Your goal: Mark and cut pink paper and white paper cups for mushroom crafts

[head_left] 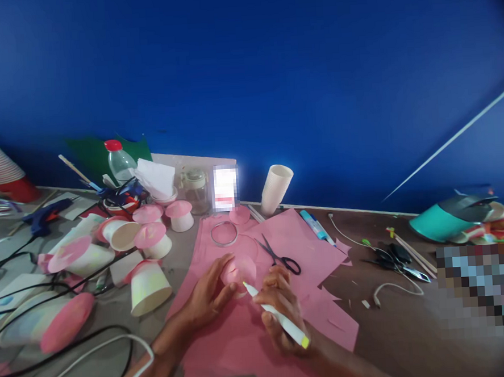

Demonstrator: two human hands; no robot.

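My left hand rests on the left side of a small pink paper disc, its fingers and thumb curled round the edge. What lies beneath the disc is mostly hidden. A white marker with a yellow end is gripped in my right hand, its tip at the disc's lower edge. Both hands are over pink paper sheets. Behind my right hand lie black-handled scissors, blades apart. A metal ring sits further back on the pink paper.
White cups with pink discs crowd the left, among black and white cables and a blue glue gun. Stacked white cups and a glass jar stand behind. A teal container and cables lie right.
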